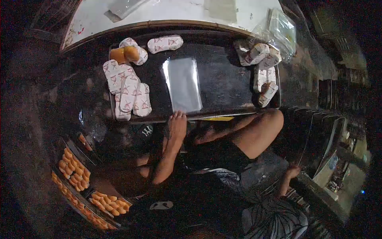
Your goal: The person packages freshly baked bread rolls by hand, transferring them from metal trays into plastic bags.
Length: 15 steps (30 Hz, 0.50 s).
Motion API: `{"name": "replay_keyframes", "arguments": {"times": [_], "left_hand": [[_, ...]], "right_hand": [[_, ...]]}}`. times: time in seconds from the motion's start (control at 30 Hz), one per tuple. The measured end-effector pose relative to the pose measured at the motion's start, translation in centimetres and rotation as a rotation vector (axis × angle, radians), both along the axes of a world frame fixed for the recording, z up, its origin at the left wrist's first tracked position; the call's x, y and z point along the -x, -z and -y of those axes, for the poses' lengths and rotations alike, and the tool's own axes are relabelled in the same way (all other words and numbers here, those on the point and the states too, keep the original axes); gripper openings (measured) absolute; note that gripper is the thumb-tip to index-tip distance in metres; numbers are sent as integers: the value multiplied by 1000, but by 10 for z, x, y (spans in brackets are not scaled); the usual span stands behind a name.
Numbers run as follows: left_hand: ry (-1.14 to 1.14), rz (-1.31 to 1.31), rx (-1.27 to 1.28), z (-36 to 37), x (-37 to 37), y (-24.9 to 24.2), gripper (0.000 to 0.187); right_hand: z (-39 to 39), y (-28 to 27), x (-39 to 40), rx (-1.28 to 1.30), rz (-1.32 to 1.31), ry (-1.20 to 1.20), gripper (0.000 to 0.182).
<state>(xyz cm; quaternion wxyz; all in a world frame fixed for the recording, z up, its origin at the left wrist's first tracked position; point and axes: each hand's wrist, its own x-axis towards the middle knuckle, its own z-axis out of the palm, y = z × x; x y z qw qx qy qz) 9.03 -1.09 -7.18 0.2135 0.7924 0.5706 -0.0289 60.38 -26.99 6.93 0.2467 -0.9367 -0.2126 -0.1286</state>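
Dim room, bg mostly black, w/ a white panel (pixel 179 14) along the far side of the dark counter (pixel 230 85). Obs. as follows.

L hand (pixel 177 124): at near edge of counter, forearm running back toward the body. Fingers close together, slightly bent, tips at the near end of the clear plastic bags (pixel 185 85). Grip n/c: cannot tell whether the fingertips pinch the bags or merely rest there.

R hand (pixel 293 171): off to the right, well apart from the bags, below counter edge. Appears partly curled; poor light, so cannot tell whether it holds anything.

Plastic bags: flat stack, approx. mid-counter, slightly left of centre, glossy, long side running away from the person.

Left end of counter: printed paper trays (pixel 128 93) in an overlapping pile, w/ brown buns (pixel 131 53) at its far end. One separate paper packet (pixel 165 44) lies beyond the bags, near far edge. Right end: second group of paper trays, some overlapping. More clear plastic (pixel 282 30) at far right corner.

Lower left, off counter: bread rolls (pixel 75 167) in rows.
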Motion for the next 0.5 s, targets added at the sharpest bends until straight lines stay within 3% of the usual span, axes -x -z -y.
{"name": "replay_keyframes", "arguments": {"times": [0.03, 0.07, 0.1, 0.13, 0.2, 0.23, 0.33, 0.4, 0.43, 0.47, 0.5], "left_hand": [[7, -1, -8, -5, 0, 3, 34], [-5, -53, 160, -18, 0, -18, 30], [-22, -104, 335, -21, -2, -30, 28], [-30, -105, 329, -20, 1, -30, 28], [28, 101, -41, -18, 16, -29, 21], [-22, 99, 46, -25, 13, -51, 16], [116, 131, 115, -22, 25, -23, 11], [41, 194, 97, -30, 22, -56, 11], [-36, 253, 92, -30, 22, -77, 12], [-52, 249, 94, -27, 17, -96, 12], [-156, 430, 260, -24, 10, -113, 13]], "right_hand": [[18, 3, -4, 421, -52, 173, 35], [29, 5, -1, 848, -152, 233, 34], [25, 3, 10, 1129, -245, 146, 34], [6, -5, 24, 1286, -310, 8, 33], [-67, -34, 72, 1408, -412, -333, 31], [-108, -48, 101, 1425, -464, -501, 30], [-210, -69, 194, 1285, -738, -896, 28], [-224, -45, 246, 805, -1188, -957, 27], [-217, -11, 267, 571, -1121, -1282, 33], [-235, -30, 303, 741, -1003, -1353, 33], [-237, -12, 333, 654, -891, -1276, 34]]}}
